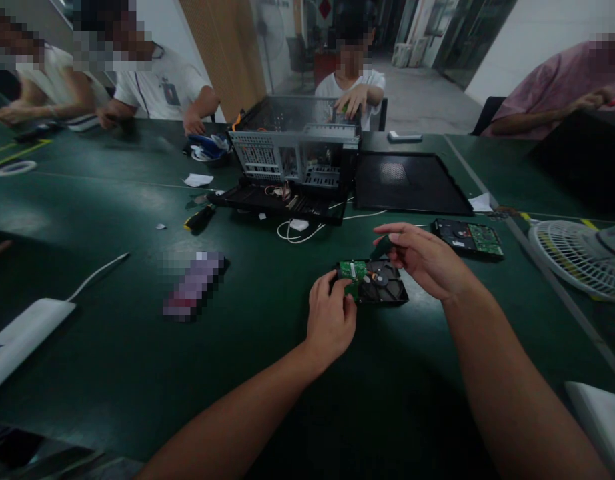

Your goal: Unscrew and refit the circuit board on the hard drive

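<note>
A hard drive (385,283) lies on the green table, its green circuit board and dark metal casing facing up. My left hand (332,313) grips its left end, fingers bent over the board's edge. Above the drive's upper right corner, my right hand (427,260) pinches a small dark piece (382,247) between thumb and fingers. That piece is too dim to name. A second hard drive (467,239) rests farther right, apart from my hands.
An opened computer case (292,153) stands ahead, with its black side panel (412,181) flat beside it. A screwdriver (200,218), a phone (195,283), a white power strip (30,340) and a white fan (577,257) are on the table. Several people sit around it.
</note>
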### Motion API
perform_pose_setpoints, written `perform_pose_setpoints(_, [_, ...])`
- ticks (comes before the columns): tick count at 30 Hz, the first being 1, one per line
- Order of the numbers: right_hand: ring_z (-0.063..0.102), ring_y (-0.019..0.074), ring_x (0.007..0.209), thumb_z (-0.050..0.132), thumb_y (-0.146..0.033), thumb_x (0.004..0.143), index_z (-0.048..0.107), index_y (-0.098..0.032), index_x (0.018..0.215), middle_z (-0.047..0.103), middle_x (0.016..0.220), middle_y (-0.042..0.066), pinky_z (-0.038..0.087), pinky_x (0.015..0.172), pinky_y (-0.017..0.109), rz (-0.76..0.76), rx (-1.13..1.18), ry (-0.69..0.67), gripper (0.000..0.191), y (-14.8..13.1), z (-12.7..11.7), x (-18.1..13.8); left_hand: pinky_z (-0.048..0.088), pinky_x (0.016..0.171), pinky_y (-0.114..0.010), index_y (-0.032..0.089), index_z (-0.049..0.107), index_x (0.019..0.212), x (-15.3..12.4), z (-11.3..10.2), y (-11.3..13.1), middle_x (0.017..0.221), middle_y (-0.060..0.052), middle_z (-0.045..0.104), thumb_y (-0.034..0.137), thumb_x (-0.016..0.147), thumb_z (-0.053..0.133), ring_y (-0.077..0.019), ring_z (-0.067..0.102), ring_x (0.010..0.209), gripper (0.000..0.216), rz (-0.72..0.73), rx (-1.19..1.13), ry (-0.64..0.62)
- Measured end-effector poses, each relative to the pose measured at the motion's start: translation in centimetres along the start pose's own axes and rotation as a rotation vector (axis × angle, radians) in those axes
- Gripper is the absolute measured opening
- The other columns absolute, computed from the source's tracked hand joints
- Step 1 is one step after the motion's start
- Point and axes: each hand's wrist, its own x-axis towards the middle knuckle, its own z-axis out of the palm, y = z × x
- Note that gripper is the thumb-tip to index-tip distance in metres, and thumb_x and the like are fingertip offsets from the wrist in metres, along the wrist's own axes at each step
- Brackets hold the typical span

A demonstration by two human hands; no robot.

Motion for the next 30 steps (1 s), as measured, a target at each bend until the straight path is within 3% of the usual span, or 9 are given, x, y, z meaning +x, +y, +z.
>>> perform_pose_setpoints(7, [0.054, 0.0142, 0.07, 0.077, -0.032, 0.084, 0.077, -0.022, 0.093, 0.069, 0.093, 0.006, 0.039, 0.057, 0.03, 0.019, 0.025, -0.039, 0.014, 0.01, 0.21, -0.16, 0.041, 0.122, -0.055, 0.021, 0.064, 0.133, 0.01, 0.02, -0.03, 0.146, -0.014, 0.053, 0.019, 0.099, 0.056, -0.0315, 0.048, 0.142, 0.035, 0.009, 0.007, 0.006])
perform_pose_setpoints(10, [0.055, 0.0134, 0.069, 0.078, -0.03, 0.084, 0.073, -0.021, 0.093, 0.073, 0.102, 0.007, 0.04, 0.057, 0.029, 0.038, 0.058, -0.069, 0.013, -0.06, 0.43, -0.37, 0.041, 0.122, -0.056, 0.022, 0.064, 0.133, 0.02, -0.04, 0.01, 0.147, -0.013, 0.053, 0.018, 0.099, 0.055, -0.0315, 0.048, 0.142, 0.036, 0.009, 0.01, -0.003])
perform_pose_setpoints(16, [0.053, 0.0137, 0.068, 0.074, -0.033, 0.088, 0.078, -0.024, 0.109, 0.071, 0.097, 0.005, 0.04, 0.057, 0.03, 0.037, 0.048, -0.058, 0.024, -0.07, 0.38, -0.24, 0.043, 0.121, -0.056, 0.025, 0.063, 0.136, 0.04, -0.15, 0.14, 0.148, -0.012, 0.052, 0.014, 0.096, 0.056, -0.0313, 0.048, 0.142, 0.042, 0.003, 0.009, -0.009])
perform_pose_setpoints(24, [0.056, 0.0157, 0.077, 0.076, -0.031, 0.086, 0.079, -0.022, 0.093, 0.074, 0.11, 0.007, 0.042, 0.065, 0.032, -0.044, -0.043, -0.025, 0.012, 0.06, -0.14, -0.09, 0.044, 0.12, -0.059, 0.028, 0.065, 0.136, -0.02, -0.4, 0.17, 0.153, -0.011, 0.049, 0.015, 0.098, 0.055, -0.033, 0.046, 0.145, 0.042, 0.003, 0.023, -0.037])
perform_pose_setpoints(30, [0.054, 0.0141, 0.069, 0.076, -0.031, 0.086, 0.078, -0.024, 0.102, 0.069, 0.092, 0.003, 0.042, 0.062, 0.032, -0.004, -0.008, -0.042, 0.018, 0.02, 0.17, -0.26, 0.042, 0.121, -0.058, 0.026, 0.065, 0.135, -0.03, -0.23, 0.18, 0.151, -0.012, 0.049, 0.019, 0.099, 0.056, -0.0324, 0.046, 0.144, 0.038, 0.015, 0.027, -0.025])
